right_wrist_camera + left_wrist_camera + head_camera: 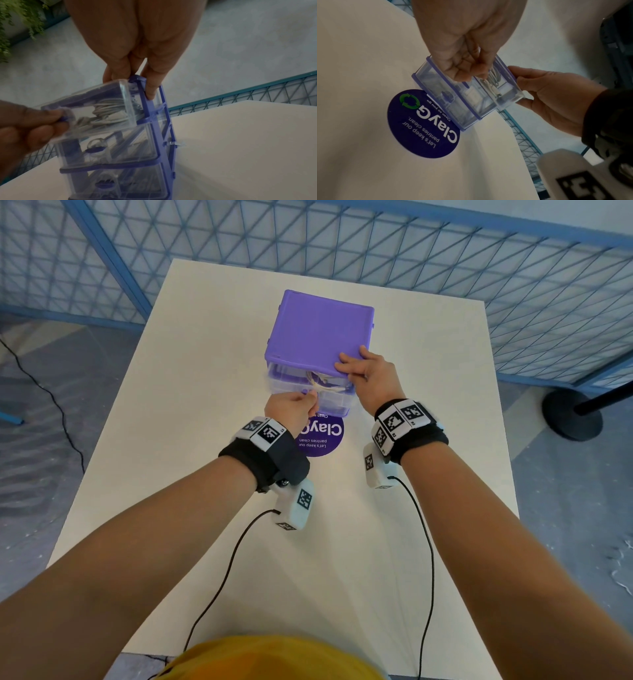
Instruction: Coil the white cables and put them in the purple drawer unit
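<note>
The purple drawer unit (318, 330) stands mid-table, its clear drawers facing me. Its top drawer (96, 108) is pulled partway out and holds coiled white cables (106, 111), which also show in the head view as white cables (325, 381) and in the left wrist view as white cables (494, 77). My left hand (308, 398) pinches the top drawer's small purple handle (63, 119). My right hand (352, 368) grips the unit's near right top corner, fingers on the lid and thumb (150, 89) against the frame. The lower drawers are closed.
A round purple ClayGo sticker (322, 436) lies on the white table (205, 371) just in front of the unit. Blue mesh fencing (445, 261) runs behind the table. A black stand base (572, 416) sits on the floor to the right. Black wrist-camera leads (219, 587) trail over the near table.
</note>
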